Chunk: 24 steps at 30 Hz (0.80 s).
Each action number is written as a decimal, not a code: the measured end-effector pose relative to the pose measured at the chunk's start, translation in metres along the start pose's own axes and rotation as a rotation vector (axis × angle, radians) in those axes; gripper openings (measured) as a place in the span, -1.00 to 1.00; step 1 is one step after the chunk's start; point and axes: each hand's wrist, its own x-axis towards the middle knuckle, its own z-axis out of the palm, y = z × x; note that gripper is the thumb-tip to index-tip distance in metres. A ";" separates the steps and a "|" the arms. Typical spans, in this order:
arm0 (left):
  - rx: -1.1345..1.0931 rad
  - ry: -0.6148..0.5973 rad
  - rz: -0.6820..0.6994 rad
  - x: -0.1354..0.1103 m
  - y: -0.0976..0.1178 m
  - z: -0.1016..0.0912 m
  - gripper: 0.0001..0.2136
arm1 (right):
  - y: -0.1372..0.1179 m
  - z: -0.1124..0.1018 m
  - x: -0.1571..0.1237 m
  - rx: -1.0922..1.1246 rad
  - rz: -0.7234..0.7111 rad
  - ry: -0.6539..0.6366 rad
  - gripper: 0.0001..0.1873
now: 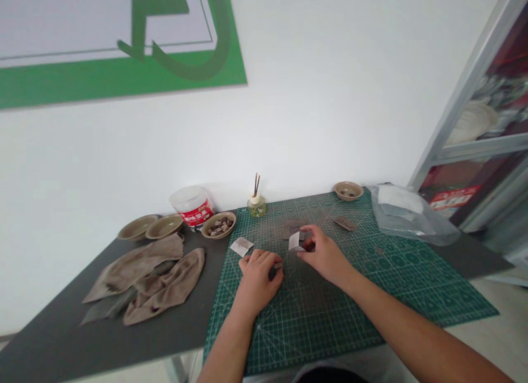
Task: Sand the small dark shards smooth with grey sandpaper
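Note:
My left hand (258, 281) rests on the green cutting mat (330, 311) with its fingers curled around a small dark piece (276, 271), perhaps a stone. My right hand (324, 255) pinches a small white folded piece (294, 241), perhaps abrasive paper, between fingers and thumb. The hands are close together, and a gap separates the two held pieces. Just past them lies a brownish-grey sheet (293, 228). A white paper square (241, 246) lies beside my left fingers. A smaller brown sheet (344, 223) lies farther right on the mat.
A bowl of small stones (218, 225), a lidded tub (192, 206), a reed diffuser (256, 206) and two shallow bowls (150, 227) stand at the back. Crumpled brown cloths (142, 278) lie on the grey table (53, 339). A plastic bag (406, 215) and another bowl (348, 190) sit back right.

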 end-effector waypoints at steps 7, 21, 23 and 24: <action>0.079 0.012 -0.064 0.002 -0.004 0.002 -0.95 | -0.010 -0.033 0.003 -0.095 -0.110 0.010 -0.68; 0.131 -0.029 -0.113 0.003 -0.002 0.002 -0.95 | 0.009 -0.008 -0.009 -0.376 -0.083 -0.111 -0.35; 0.128 -0.023 -0.113 0.003 -0.002 0.001 -0.95 | 0.010 -0.002 -0.010 -0.431 -0.082 -0.155 -0.53; 0.124 -0.014 -0.113 0.003 -0.002 0.001 -0.94 | 0.010 0.000 -0.010 -0.438 -0.080 -0.155 -0.61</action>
